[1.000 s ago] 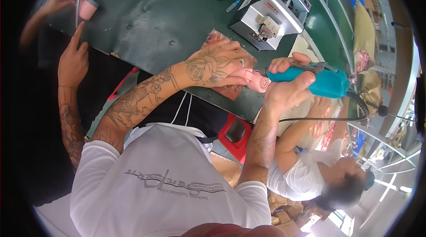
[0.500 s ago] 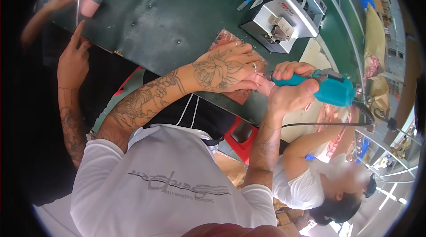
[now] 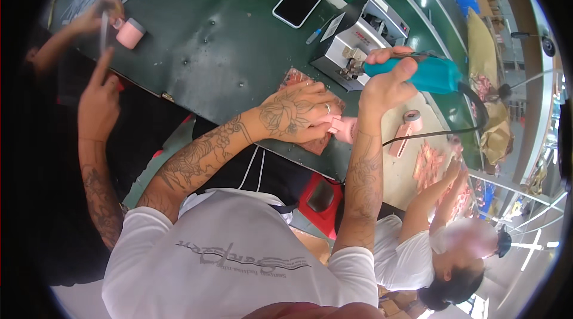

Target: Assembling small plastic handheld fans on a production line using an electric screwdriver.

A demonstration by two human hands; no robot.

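At the green tabletop's [image 3: 197, 50] near edge the left hand [image 3: 295, 117] clamped a pink plastic part [image 3: 344, 128] flat, its long axis running rightward, while just beyond it the right hand [image 3: 388, 80] gripped a teal power screwdriver [image 3: 427, 73] raised above, near the grey machine [image 3: 358, 38].

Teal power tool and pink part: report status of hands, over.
Right hand gripping teal power tool, raised off the work. Left hand pinning pink part on green table. Grey machine close behind; cord trailing right.
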